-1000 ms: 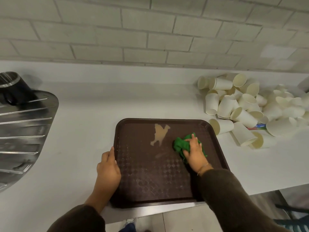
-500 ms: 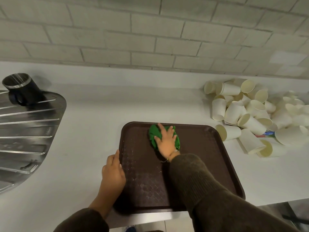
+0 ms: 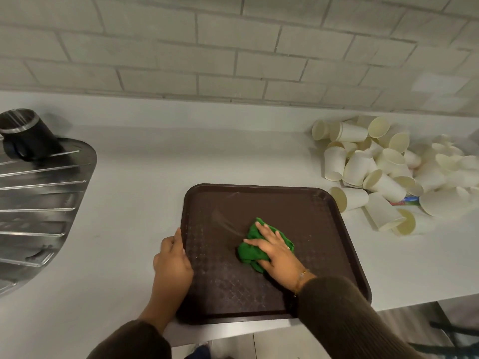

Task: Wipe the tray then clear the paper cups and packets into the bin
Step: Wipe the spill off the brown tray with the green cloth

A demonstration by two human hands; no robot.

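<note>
Right hand (image 3: 276, 252), fingers flat, presses green cloth (image 3: 249, 252) on tray (image 3: 324, 229); left hand (image 3: 172, 263) grips its left rim.

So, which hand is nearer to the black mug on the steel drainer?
Left. The left hand holds the left rim of the brown plastic tray, on the side of the black mug; the right hand presses the green cloth mid-tray, farther away.

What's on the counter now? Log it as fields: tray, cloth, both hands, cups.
tray: brown, flat on white counter
cloth: green, bunched, mid-tray
right hand: flat on cloth, pressing
left hand: grips tray's left rim
cups: tipped heap on counter, right of tray
packet: coloured, partly under cups
</note>
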